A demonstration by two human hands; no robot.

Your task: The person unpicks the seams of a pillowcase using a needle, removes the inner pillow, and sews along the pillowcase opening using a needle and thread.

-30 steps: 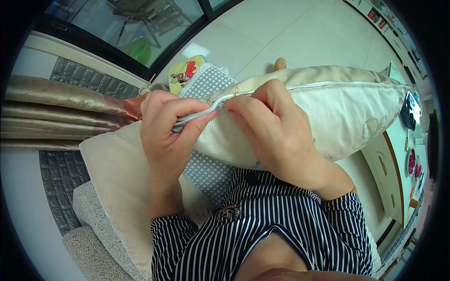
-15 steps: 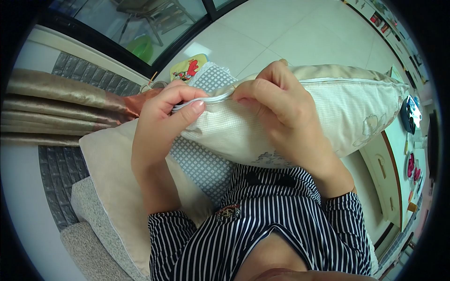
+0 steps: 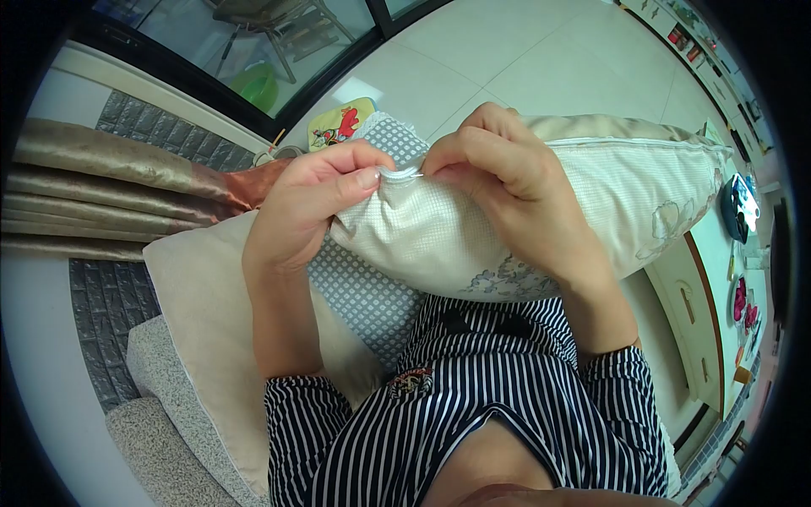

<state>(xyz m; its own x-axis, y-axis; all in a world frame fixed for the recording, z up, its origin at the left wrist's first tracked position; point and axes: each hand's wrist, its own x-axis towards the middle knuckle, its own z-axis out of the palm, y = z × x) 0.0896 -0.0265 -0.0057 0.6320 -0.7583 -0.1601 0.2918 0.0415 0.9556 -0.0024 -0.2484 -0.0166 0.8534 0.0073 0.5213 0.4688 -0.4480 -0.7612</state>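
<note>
A cream cushion cover (image 3: 439, 228) with a printed flower pattern lies across in front of my striped shirt, filled out and plump. Along its upper edge runs a white zipper (image 3: 625, 144). My left hand (image 3: 317, 198) pinches the left end of the zipper edge between thumb and forefinger. Close on its right, my right hand (image 3: 511, 182) is closed at the same edge, its fingertips at the zipper. Whether they grip a zipper pull or only the edge is too small to tell. The fabric puckers just below my left thumb.
A beige cushion (image 3: 211, 313) and a grey dotted cloth (image 3: 359, 287) lie beneath. Shiny curtains (image 3: 110, 190) hang at the left, near a glass door (image 3: 287, 51). A white cabinet (image 3: 688, 313) stands at the right, and a yellow printed mat (image 3: 342, 122) is beyond the cloth.
My left hand has moved right along the zipper edge, closer to my right hand. The loose zipper length that showed between my left fingers is now mostly out of sight.
</note>
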